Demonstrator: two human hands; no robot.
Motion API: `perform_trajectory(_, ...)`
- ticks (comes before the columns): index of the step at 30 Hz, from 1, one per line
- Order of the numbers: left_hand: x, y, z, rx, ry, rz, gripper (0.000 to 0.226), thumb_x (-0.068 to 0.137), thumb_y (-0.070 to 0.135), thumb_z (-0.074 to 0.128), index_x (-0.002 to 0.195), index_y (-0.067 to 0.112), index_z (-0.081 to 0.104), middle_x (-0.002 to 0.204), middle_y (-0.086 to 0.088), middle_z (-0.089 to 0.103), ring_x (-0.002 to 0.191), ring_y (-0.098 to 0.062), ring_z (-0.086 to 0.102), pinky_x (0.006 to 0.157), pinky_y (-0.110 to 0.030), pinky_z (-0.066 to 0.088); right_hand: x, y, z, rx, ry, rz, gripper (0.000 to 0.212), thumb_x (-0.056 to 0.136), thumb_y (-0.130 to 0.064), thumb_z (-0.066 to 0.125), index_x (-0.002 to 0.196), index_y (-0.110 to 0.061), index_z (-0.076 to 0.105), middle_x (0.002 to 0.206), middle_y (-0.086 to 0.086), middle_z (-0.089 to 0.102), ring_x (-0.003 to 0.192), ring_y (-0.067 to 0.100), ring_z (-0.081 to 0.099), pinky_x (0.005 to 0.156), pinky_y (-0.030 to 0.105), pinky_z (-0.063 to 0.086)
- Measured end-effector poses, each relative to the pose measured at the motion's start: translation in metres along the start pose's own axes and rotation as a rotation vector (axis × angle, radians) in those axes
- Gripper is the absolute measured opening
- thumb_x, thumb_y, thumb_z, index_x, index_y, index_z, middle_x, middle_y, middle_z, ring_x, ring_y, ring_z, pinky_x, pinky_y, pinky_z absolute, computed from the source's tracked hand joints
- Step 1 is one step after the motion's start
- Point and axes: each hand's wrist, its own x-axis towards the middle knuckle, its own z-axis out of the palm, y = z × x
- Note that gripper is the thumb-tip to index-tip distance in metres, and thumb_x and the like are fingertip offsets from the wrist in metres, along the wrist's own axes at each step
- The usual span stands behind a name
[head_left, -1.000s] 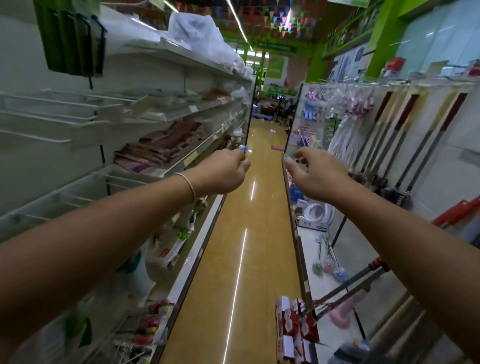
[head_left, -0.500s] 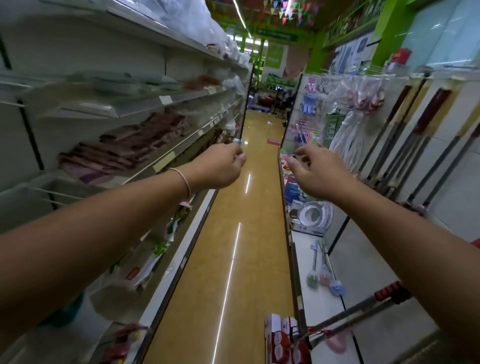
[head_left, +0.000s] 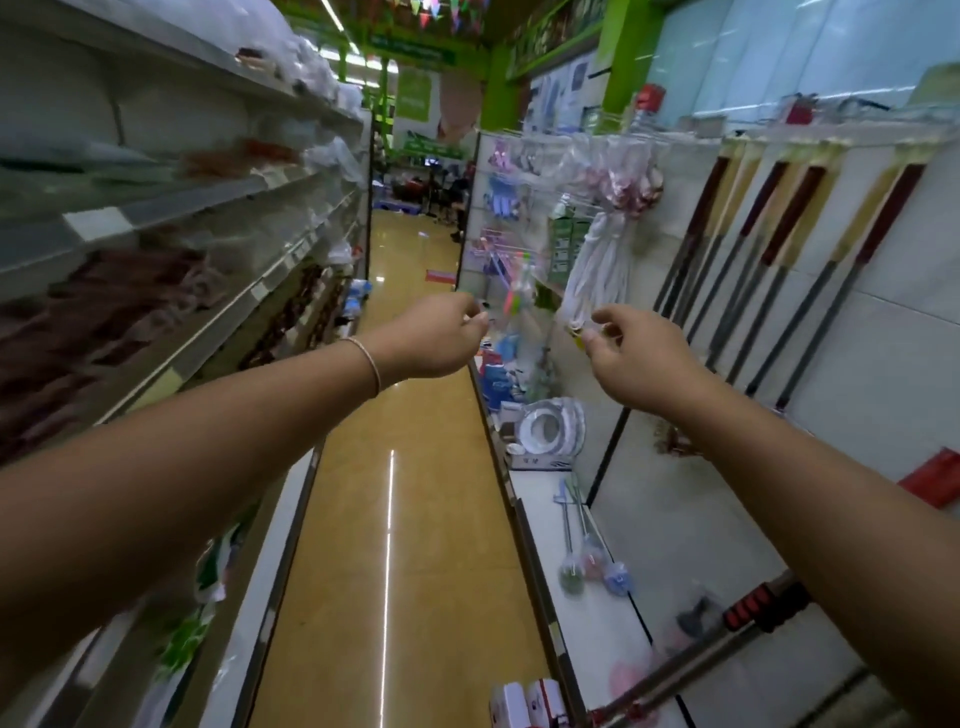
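Shiny yellow floor (head_left: 405, 519) runs btwn 2 shelf rows. Low white shelf (head_left: 535, 499) on the right holds 3 brushes (head_left: 592, 564) & a round white seat (head_left: 550, 428). Left shelf (head_left: 244, 301) has brown cloths (head_left: 119, 296).

A white corded bundle (head_left: 597, 280) hangs straight down at the right, pinkish at its top. Its lower end lies just beside the right hand (head_left: 641, 358); contact is unclear.

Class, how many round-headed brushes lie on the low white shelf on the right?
3, side by side on the low shelf: a green-headed brush nearest the aisle, a pink-headed brush in the middle, a blue-headed brush nearest the wall. Others may be hidden.
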Motion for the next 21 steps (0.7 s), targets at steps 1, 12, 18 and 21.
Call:
perform_trajectory(1, 0.015, -0.002, 0.004, -0.010, -0.008, 0.020, 0.036, 0.102, 0.036, 0.038, 0.119, 0.011, 0.057, 0.109, -0.011, 0.063, 0.097, -0.024, 0.058, 0.075, -0.032, 0.046, 0.009, 0.004, 0.003, 0.003, 0.017, 0.025, 0.045, 0.100, -0.034, 0.050, 0.138, -0.011, 0.052, 0.135, 0.011, 0.059, 0.122, 0.028, 0.055, 0.100, 0.037, 0.042)
perform_trajectory(12, 0.136, -0.012, 0.107, -0.102, -0.200, 0.169, 0.033, 0.101, 0.034, 0.039, 0.102, 0.008, 0.059, 0.097, -0.013, 0.063, 0.089, -0.029, 0.057, 0.078, -0.039, 0.048, 0.069, 0.096, 0.033, 0.004, 0.006, 0.298, 0.041, 0.100, -0.036, 0.050, 0.132, -0.012, 0.055, 0.126, 0.009, 0.063, 0.115, 0.028, 0.058, 0.099, 0.044, 0.048)
perform_trajectory(18, 0.197, 0.009, 0.154, -0.122, -0.235, 0.247, 0.028, 0.101, 0.037, 0.038, 0.096, 0.017, 0.056, 0.086, -0.002, 0.059, 0.080, -0.019, 0.055, 0.062, -0.029, 0.038, 0.106, 0.157, 0.038, 0.046, 0.024, 0.351, 0.039, 0.100, -0.034, 0.050, 0.133, -0.015, 0.055, 0.125, 0.008, 0.063, 0.111, 0.026, 0.060, 0.095, 0.048, 0.052)
perform_trajectory(21, 0.226, 0.028, 0.162, -0.110, -0.253, 0.301, 0.035, 0.101, 0.035, 0.038, 0.112, 0.009, 0.059, 0.102, -0.009, 0.063, 0.093, -0.026, 0.058, 0.080, -0.035, 0.047, 0.126, 0.184, 0.034, 0.050, 0.037, 0.385, 0.039, 0.099, -0.034, 0.051, 0.132, -0.014, 0.056, 0.123, 0.009, 0.063, 0.109, 0.026, 0.060, 0.095, 0.048, 0.052)
